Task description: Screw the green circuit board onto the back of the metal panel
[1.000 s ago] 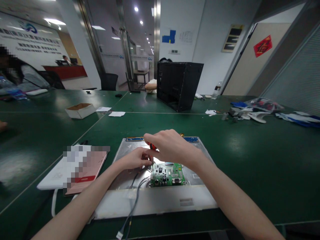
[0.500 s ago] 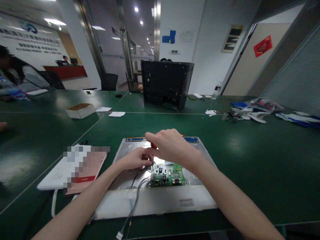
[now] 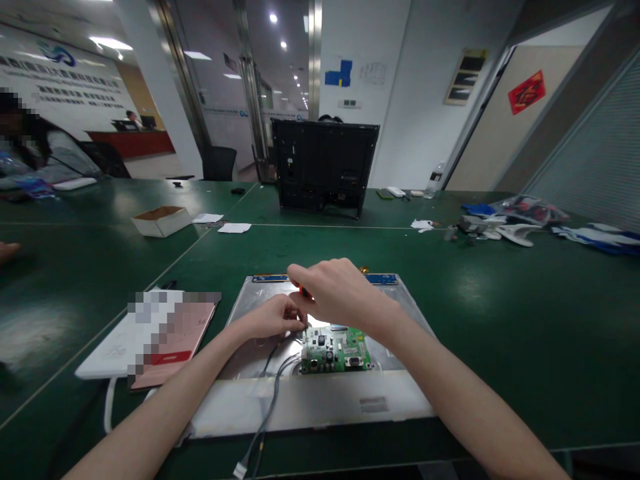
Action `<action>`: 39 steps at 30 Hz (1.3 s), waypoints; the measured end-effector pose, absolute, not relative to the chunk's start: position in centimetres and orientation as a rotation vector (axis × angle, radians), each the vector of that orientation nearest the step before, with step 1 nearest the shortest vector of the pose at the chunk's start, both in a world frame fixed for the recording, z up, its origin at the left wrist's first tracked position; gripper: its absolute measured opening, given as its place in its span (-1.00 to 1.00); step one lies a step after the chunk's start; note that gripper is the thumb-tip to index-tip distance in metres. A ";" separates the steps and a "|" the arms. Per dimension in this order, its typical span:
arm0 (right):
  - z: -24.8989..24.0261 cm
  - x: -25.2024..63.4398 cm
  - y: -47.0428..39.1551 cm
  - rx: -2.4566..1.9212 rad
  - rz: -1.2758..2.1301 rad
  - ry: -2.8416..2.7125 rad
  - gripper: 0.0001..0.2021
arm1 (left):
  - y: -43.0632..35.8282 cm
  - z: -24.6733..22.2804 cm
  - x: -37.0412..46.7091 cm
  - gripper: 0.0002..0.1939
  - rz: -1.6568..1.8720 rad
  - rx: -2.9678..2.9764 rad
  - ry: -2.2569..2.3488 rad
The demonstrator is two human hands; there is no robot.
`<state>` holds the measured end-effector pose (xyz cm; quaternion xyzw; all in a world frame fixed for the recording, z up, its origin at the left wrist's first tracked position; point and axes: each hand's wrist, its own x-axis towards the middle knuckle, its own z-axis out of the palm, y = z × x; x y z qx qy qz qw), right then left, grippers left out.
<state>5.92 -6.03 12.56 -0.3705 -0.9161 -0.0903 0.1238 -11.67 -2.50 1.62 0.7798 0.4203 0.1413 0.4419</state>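
A green circuit board [image 3: 334, 348] lies on the silvery back of a display panel [image 3: 315, 400], with grey cables [image 3: 274, 393] running from its left side. My right hand [image 3: 343, 287] is closed from above around a screwdriver [image 3: 304, 292]; only a bit of its red-orange handle shows, and its shaft is mostly hidden. Just below and to the left, my left hand [image 3: 277, 316] has its fingers pinched together by the board's upper left corner, close to the screwdriver's tip. Whatever lies between those fingertips is too small to make out.
To the left lie a white device [image 3: 113, 343] and a pink booklet [image 3: 187, 333]. Farther back are an open box [image 3: 161, 221], a black monitor housing [image 3: 325, 167] and a bottle [image 3: 433, 181]. Bags and gloves [image 3: 515, 230] lie at right. Another person [image 3: 55, 150] sits at far left.
My right hand has turned slightly around the screwdriver, and more of its handle shows. My left hand stays in place. The black monitor housing at the back has swung round and shifted left.
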 end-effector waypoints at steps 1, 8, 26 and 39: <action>12.6 5.9 -6.0 -1.079 -0.254 -2.677 -0.84 | -2.5 1.5 -11.7 -0.85 0.353 1.940 1.035; 13.0 6.1 -6.2 -1.004 -0.116 -2.709 -0.81 | -1.9 0.7 -11.8 -0.87 0.391 1.978 0.958; 13.0 6.1 -6.2 -1.105 -0.201 -2.702 -0.81 | -2.0 0.8 -12.0 -0.86 0.350 1.993 0.982; 12.8 6.2 -5.9 -1.105 -0.238 -2.696 -0.81 | -2.5 1.3 -11.8 -0.85 0.334 1.992 1.003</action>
